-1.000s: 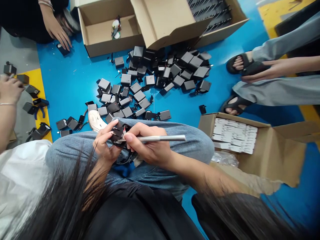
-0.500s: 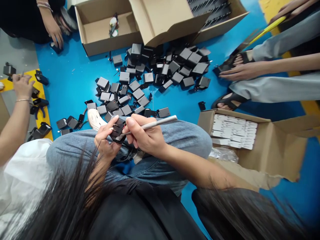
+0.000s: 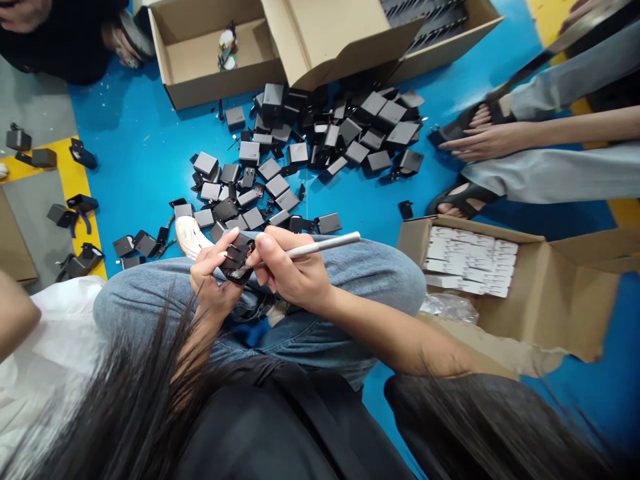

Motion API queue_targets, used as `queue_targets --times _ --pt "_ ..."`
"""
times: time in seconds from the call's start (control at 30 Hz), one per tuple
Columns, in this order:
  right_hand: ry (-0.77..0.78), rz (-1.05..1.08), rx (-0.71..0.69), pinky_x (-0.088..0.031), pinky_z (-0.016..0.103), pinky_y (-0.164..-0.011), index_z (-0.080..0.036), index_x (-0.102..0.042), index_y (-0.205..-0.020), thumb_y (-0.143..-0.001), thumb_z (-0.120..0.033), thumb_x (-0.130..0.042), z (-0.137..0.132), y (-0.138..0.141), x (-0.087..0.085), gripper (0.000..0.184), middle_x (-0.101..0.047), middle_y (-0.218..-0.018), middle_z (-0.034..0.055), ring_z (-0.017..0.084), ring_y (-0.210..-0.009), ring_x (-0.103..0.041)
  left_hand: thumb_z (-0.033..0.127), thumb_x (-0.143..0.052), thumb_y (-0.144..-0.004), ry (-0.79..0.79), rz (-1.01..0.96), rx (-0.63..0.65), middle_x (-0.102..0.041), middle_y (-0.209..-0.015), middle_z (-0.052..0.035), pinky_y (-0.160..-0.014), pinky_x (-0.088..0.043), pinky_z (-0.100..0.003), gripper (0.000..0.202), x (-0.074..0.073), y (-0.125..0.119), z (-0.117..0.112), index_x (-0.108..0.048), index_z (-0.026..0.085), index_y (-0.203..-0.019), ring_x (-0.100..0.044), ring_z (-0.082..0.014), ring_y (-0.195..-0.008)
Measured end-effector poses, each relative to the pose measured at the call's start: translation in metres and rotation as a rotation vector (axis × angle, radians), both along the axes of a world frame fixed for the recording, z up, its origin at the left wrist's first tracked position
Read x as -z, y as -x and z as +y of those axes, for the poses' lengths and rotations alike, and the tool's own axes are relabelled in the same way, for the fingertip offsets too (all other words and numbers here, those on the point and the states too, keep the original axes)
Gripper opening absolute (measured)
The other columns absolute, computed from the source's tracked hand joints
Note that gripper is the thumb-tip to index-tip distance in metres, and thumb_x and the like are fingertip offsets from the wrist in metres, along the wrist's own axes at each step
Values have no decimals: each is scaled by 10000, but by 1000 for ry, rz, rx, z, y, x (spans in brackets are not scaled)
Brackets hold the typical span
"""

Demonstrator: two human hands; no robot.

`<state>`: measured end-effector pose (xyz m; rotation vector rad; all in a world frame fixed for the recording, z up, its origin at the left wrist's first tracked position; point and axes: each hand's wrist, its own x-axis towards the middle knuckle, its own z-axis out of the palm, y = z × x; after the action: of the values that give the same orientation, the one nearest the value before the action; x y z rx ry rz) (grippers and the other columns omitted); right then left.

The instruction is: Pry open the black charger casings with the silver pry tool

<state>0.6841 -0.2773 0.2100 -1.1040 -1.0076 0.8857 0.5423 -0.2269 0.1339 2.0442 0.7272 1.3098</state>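
Over my lap, my left hand grips a black plug-in power adapter between thumb and fingers, its prongs facing up. My right hand is closed around a slim silver rod-shaped metal tool, held like a pen. The tool's lower end reaches the adapter's near side, where fingers partly hide it. A bit of red shows at the adapter's right edge. Just beyond my knees lies a heap of grey and black power adapters on the blue floor, several with loose parts.
An open cardboard box stands behind the heap, holding a small part. Another box at right holds white pieces. A co-worker's hand touches a black item beside sandalled feet. More adapters lie at left by the yellow floor stripe.
The co-worker's hand at left has pulled back from the adapters there. At upper left, another hand has lifted off the floor. The yellow-handled tool at right has swung. My hands barely moved.
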Motion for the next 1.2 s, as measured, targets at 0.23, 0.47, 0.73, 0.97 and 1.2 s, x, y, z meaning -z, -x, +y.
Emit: queue_targets --times 0.23,0.47,0.73,0.97,1.2 --pt "-57 -157 6 -419 215 -537 -192 -558 -742 -1059 -462 -432 2 -1 3 435 -500 -606 -37 86 -557 -502 165 -765 -824 26 -34 48 -722 -1177 -14 -886 -581 -406 442 1 -2 5 -463 287 -1124 -732 -207 -1045" --pt "-1 -23 -12 -445 226 -541 -204 -541 -664 -1031 -505 -486 3 -2 5 477 -489 -554 -37 97 -547 -501 218 -793 -826 167 -91 63 -689 -1252 15 -1002 -548 -403 462 5 -1 -2 -481 324 -1150 -701 -200 -1145" --pt "-6 18 -7 -429 216 -521 -200 -543 -664 -1031 -479 -500 4 -2 3 463 -470 -562 -47 86 -532 -488 340 -773 -845 235 -35 51 -700 -1212 6 -959 -577 -457 410 -1 -1 -3 -466 329 -1116 -709 -224 -1111" --pt "-63 -317 39 -417 204 -527 -209 -483 -671 -1071 -389 -423 -1 -2 -2 443 -472 -577 -50 77 -525 -482 332 -727 -887 139 53 -12 -726 -1186 -49 -968 -573 -458 344 0 -1 -3 -448 276 -1080 -720 -231 -1120" --pt "-118 -625 78 -468 191 -595 -211 -508 -692 -1084 -370 -395 -8 1 6 439 -546 -619 -22 95 -592 -544 345 -654 -935 92 193 -86 -738 -1206 -86 -962 -587 -448 270 -3 4 -4 -446 262 -1086 -697 -225 -1179"
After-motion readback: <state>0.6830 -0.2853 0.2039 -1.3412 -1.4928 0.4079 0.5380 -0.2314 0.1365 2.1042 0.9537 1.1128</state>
